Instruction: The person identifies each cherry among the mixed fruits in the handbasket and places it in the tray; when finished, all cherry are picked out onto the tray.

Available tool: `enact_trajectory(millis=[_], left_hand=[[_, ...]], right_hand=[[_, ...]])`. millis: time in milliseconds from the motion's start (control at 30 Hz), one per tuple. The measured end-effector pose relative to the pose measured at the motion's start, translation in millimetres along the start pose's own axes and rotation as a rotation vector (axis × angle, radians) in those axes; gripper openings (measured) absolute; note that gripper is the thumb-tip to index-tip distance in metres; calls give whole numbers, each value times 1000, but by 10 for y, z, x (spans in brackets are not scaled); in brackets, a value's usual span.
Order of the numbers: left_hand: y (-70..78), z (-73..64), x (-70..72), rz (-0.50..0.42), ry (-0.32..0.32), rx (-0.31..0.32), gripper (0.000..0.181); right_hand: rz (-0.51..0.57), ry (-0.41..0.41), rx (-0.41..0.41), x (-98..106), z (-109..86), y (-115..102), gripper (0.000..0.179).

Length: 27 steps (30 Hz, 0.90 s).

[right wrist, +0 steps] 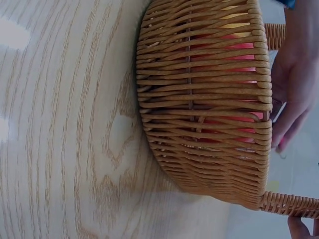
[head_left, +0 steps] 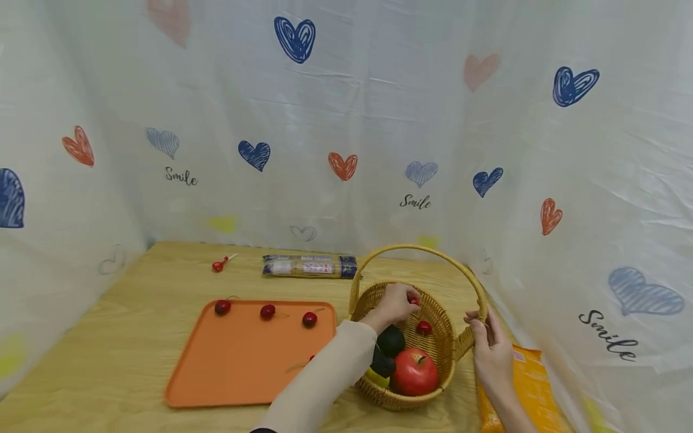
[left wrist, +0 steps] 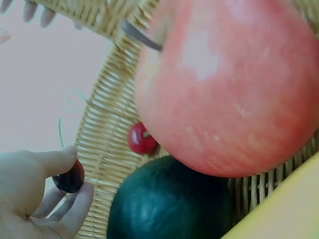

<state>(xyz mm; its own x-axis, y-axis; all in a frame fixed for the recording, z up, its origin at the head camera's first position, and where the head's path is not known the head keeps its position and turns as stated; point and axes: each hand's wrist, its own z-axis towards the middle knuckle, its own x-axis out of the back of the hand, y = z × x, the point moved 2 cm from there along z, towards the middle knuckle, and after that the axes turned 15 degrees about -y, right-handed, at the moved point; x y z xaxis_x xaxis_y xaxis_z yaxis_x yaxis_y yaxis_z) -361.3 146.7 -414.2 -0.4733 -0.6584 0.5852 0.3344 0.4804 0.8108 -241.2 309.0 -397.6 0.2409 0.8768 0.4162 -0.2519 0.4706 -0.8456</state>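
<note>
In the head view my left hand [head_left: 397, 302] is inside the wicker basket [head_left: 448, 376], near its far rim. Thumb and fingertips pinch a dark red cherry [left wrist: 71, 177], its thin green stem pointing up in the left wrist view. Another cherry [head_left: 424, 327] lies in the basket. Below it sit a large red apple [head_left: 414, 371], a dark green round fruit [head_left: 391, 341] and a yellow fruit [head_left: 377, 377], partly hidden. My right hand [head_left: 494, 349] grips the basket's arched handle [head_left: 475, 282] near its right base.
Left of the basket lies an orange tray [head_left: 243, 367] with several cherries [head_left: 267, 311], one mostly hidden by the left sleeve. Behind are a red lollipop [head_left: 219, 264] and long clear packs [head_left: 308, 266]. An orange bag [head_left: 533, 385] lies beneath the right forearm. Curtains [head_left: 346, 108] enclose the table.
</note>
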Motion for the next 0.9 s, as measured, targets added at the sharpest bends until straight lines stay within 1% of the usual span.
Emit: enact_trajectory(millis=[67, 233, 400, 600, 700, 800, 900], left_hand=[[33, -45, 15, -19, 1, -32, 23], [72, -214, 45, 3, -30, -84, 23], [40, -402, 92, -29, -42, -107, 22], [2, -634, 126, -73, -86, -143, 19], [-18, -716, 166, -99, -77, -153, 19], [-36, -803, 213, -102, -64, -168, 19], [-58, -936, 237, -118, -82, -196, 21]], right_hand=[[7, -3, -1, 15, -12, 3, 39], [-2, -2, -15, 50, -36, 25, 40], [-1, 11, -11, 48, -39, 28, 40], [-10, 12, -16, 31, -36, 14, 41], [-16, 8, -6, 26, -27, -2, 40], [-22, 7, 3, 19, -19, -18, 38], [-31, 9, -3, 8, -16, -36, 38]])
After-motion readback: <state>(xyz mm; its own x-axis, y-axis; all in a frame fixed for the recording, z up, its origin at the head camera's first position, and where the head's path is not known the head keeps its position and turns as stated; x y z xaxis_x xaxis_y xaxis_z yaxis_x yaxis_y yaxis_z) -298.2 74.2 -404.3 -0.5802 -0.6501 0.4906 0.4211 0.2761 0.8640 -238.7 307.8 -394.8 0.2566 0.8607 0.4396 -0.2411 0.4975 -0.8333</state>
